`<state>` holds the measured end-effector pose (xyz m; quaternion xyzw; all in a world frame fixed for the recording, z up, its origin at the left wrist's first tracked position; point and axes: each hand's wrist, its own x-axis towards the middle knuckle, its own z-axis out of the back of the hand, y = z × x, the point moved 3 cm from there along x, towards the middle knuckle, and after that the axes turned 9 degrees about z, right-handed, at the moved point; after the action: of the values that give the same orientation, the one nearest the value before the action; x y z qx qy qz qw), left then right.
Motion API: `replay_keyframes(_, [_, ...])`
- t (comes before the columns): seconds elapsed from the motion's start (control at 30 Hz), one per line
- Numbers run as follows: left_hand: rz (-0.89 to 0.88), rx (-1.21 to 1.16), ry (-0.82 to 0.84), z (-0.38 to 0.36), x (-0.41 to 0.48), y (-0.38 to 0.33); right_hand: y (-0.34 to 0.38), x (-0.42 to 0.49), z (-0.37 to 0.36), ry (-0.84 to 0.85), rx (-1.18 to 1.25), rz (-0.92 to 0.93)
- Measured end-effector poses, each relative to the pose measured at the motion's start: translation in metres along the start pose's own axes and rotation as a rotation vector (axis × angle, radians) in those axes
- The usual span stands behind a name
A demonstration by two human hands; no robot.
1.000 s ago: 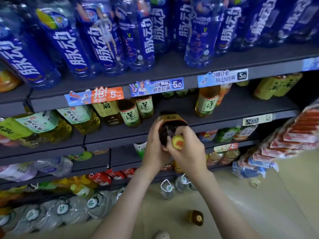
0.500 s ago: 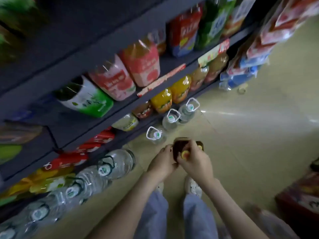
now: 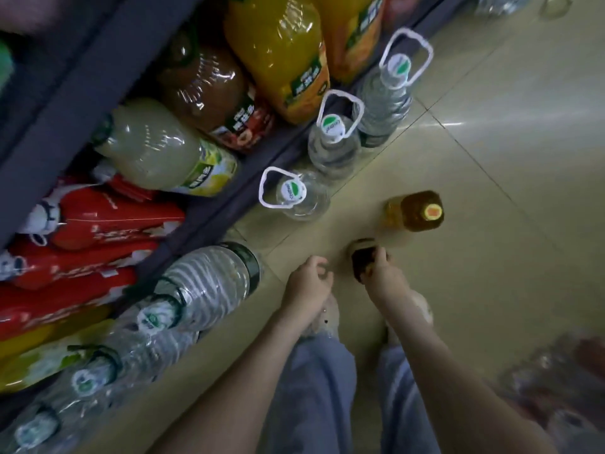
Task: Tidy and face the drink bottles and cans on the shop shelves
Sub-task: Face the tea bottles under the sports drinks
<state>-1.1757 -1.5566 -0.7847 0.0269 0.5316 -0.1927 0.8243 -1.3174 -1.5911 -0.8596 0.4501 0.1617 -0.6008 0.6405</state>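
My right hand [image 3: 381, 271] grips the top of a dark tea bottle [image 3: 361, 258] held low over the tiled floor. Just left of it my left hand [image 3: 309, 280] hangs with loosely curled fingers and holds nothing. A second amber tea bottle [image 3: 414, 211] with an orange-yellow cap stands upright on the floor beyond my right hand. The bottom shelf [image 3: 229, 204] on the left holds large juice bottles [image 3: 278, 57].
Three big water jugs with white handles [image 3: 294, 194] stand on the floor along the shelf base. Large water bottles [image 3: 203, 283] lie on the lower left shelf beside red packs [image 3: 98, 224]. My legs and shoes are below the hands. Blurred bottles sit at the right bottom corner.
I have bent down from the tea shelf to the floor, carrying the dark bottle. My left hand has come off the bottle; only my right hand holds it now.
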Motion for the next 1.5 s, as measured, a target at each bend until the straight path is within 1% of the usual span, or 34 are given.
replay_keyframes(0.07, [0.021, -0.060, -0.026, 0.015, -0.019, -0.012, 0.015, -0.019, 0.023, 0.033, -0.004, -0.017])
replay_keyframes(0.1, [0.033, -0.100, -0.040, 0.024, -0.031, -0.019, 0.028, -0.031, 0.038, 0.014, 0.005, -0.002])
replay_keyframes(0.17, [0.043, -0.197, -0.077, 0.046, -0.063, -0.041, 0.065, -0.062, 0.080, -0.076, 0.055, 0.092])
replay_keyframes(0.27, [0.015, -0.351, -0.118, 0.084, -0.122, -0.074, 0.128, -0.119, 0.147, -0.196, 0.233, 0.227])
replay_keyframes(0.33, [-0.018, -0.445, -0.151, 0.113, -0.164, -0.090, 0.167, -0.154, 0.184, -0.222, 0.335, 0.308])
replay_keyframes(0.47, [-0.081, -0.639, -0.272, 0.173, -0.242, -0.100, 0.235, -0.218, 0.244, -0.268, 0.391, 0.523])
replay_keyframes(0.6, [-0.155, -0.808, -0.416, 0.243, -0.330, -0.090, 0.309, -0.280, 0.277, -0.253, 0.352, 0.775])
replay_keyframes(0.7, [-0.206, -0.870, -0.575, 0.284, -0.385, -0.068, 0.358, -0.324, 0.281, -0.254, 0.342, 0.902])
replay_keyframes(0.8, [-0.260, -0.931, -0.738, 0.321, -0.421, -0.045, 0.400, -0.358, 0.278, -0.269, 0.417, 1.003])
replay_keyframes(0.93, [-0.296, -1.031, -0.977, 0.365, -0.443, -0.017, 0.453, -0.383, 0.279, -0.335, 0.539, 1.108])
replay_keyframes(1.0, [-0.353, -1.076, -1.062, 0.383, -0.447, -0.011, 0.480, -0.381, 0.281, -0.429, 0.560, 1.154])
replay_keyframes(1.1, [-0.438, -1.050, -1.177, 0.405, -0.444, -0.010, 0.518, -0.367, 0.283, -0.545, 0.567, 1.184])
replay_keyframes(1.2, [-0.542, -1.000, -1.223, 0.424, -0.428, -0.015, 0.546, -0.350, 0.282, -0.644, 0.541, 1.187])
replay_keyframes(1.27, [-0.610, -0.969, -1.218, 0.435, -0.415, -0.020, 0.556, -0.339, 0.278, -0.697, 0.496, 1.177])
replay_keyframes(1.37, [-0.699, -0.933, -1.209, 0.443, -0.394, -0.025, 0.562, -0.321, 0.266, -0.733, 0.407, 1.207])
replay_keyframes(1.43, [-0.727, -0.884, -1.244, 0.445, -0.383, -0.028, 0.563, -0.314, 0.264, -0.769, 0.347, 1.216])
replay_keyframes(1.5, [-0.749, -0.869, -1.291, 0.442, -0.377, -0.030, 0.562, -0.313, 0.268, -0.745, 0.367, 1.206])
